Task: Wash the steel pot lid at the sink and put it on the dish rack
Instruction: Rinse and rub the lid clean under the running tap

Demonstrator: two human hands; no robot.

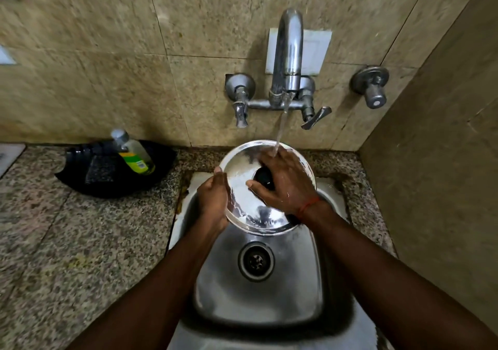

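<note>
In the head view, the steel pot lid [244, 196] is held above the sink [258, 290], tilted with its top face and black knob [263, 177] turned up toward the camera, its far rim under the water stream [280, 131] falling from the tap [287, 53]. The left hand [213, 196] has its grip clamped on the lid's left rim, thumb on the near face. The right hand [283, 185] lies flat over the top face, fingers spread around the knob and not closed on anything. No dish rack is in view, so which way the lid must travel cannot be told. The left hand carries the lid and looks better placed to lift it away. On the worktop [80, 242] to the left a black tray [89, 172] holds a soap bottle [134, 153].
</note>
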